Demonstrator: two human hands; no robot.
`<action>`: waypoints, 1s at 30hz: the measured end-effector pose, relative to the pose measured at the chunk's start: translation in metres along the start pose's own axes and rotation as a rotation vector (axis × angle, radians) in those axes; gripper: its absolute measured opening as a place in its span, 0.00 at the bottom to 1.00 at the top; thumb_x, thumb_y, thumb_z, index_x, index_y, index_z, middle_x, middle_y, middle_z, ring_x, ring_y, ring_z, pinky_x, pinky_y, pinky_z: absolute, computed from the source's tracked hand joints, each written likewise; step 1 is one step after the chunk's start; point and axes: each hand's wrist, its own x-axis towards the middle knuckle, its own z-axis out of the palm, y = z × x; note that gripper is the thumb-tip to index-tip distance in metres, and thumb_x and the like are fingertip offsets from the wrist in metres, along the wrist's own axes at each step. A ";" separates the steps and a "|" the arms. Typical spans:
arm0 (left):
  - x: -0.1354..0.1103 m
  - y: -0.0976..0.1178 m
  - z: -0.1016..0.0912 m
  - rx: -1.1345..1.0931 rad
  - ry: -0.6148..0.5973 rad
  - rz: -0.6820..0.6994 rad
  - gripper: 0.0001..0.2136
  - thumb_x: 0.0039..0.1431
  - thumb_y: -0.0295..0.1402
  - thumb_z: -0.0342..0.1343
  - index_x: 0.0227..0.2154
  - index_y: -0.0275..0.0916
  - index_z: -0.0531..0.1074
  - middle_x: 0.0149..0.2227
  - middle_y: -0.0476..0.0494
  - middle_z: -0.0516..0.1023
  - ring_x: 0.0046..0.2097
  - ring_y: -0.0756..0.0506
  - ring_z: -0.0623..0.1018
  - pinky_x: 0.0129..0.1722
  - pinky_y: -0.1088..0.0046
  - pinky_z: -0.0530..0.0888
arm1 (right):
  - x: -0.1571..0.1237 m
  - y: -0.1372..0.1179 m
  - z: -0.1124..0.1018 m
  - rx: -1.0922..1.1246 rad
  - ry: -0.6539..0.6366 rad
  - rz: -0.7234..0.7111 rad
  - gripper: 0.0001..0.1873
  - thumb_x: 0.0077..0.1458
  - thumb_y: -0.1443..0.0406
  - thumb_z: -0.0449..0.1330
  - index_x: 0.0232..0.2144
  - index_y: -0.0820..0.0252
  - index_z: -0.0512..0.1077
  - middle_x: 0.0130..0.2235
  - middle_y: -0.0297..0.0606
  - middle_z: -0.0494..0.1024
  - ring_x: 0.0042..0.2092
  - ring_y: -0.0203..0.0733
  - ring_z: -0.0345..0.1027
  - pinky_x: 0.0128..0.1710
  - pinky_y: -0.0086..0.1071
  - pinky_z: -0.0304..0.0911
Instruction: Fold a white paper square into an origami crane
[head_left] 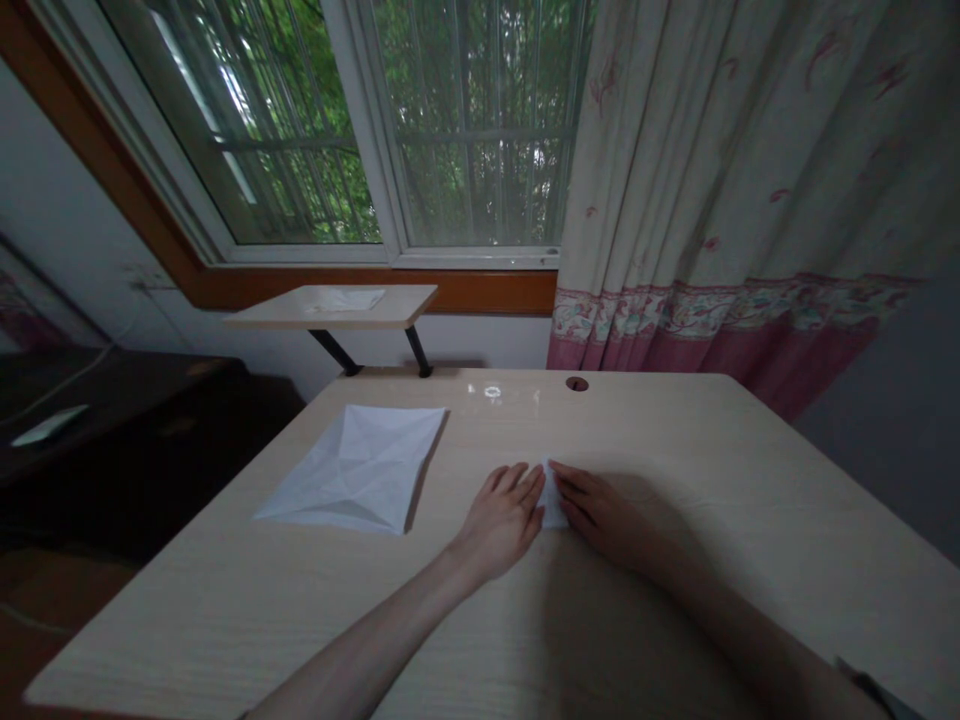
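Green leaves fill a white-framed window [390, 150] behind metal bars, above a brown wooden sill [375, 290]. To its right hangs a cream curtain with a pink floral border [720, 170]. A small pale wooden shelf on black legs [330, 308] stands beyond the desk, with a flat white sheet [345, 299] on top. Low on the left sits a dark wooden cabinet [112, 420], holding a pale strip of something too dim to identify [49, 425].

From the head camera, a pale wood-grain desk [225, 620] fills the lower frame, with a round cable hole [577, 384] near its far edge. A large square of creased white paper [352, 470] lies open on the desk's left half, its fold lines radiating across it. Nearer the middle, a small folded piece of white paper [553, 497] sits on the desk between the hands. The left hand [502, 520] lies flat, its fingertips against the paper's left side. The right hand [607, 515] lies flat too, fingertips on its upper right. The hands are close together but not touching, with the small paper between them; how hard they press cannot be told.
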 end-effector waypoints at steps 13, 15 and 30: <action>0.000 -0.011 -0.009 -0.029 -0.001 0.096 0.28 0.67 0.51 0.47 0.63 0.38 0.61 0.61 0.39 0.69 0.56 0.37 0.67 0.58 0.56 0.61 | -0.001 0.003 0.001 0.044 0.008 0.029 0.21 0.66 0.64 0.49 0.59 0.58 0.68 0.62 0.47 0.69 0.62 0.47 0.62 0.63 0.49 0.59; 0.001 -0.010 -0.010 -0.021 0.012 0.105 0.27 0.68 0.50 0.47 0.62 0.38 0.63 0.59 0.39 0.71 0.55 0.38 0.68 0.57 0.56 0.61 | -0.001 0.002 0.000 0.076 0.042 0.039 0.22 0.66 0.63 0.49 0.60 0.58 0.67 0.61 0.47 0.69 0.62 0.46 0.62 0.63 0.50 0.60; 0.001 -0.010 -0.009 -0.044 0.035 0.090 0.25 0.69 0.49 0.46 0.59 0.38 0.66 0.58 0.41 0.73 0.55 0.39 0.70 0.56 0.58 0.63 | 0.004 -0.014 -0.015 0.156 0.126 0.118 0.12 0.67 0.64 0.47 0.38 0.55 0.71 0.41 0.41 0.74 0.43 0.44 0.69 0.47 0.41 0.69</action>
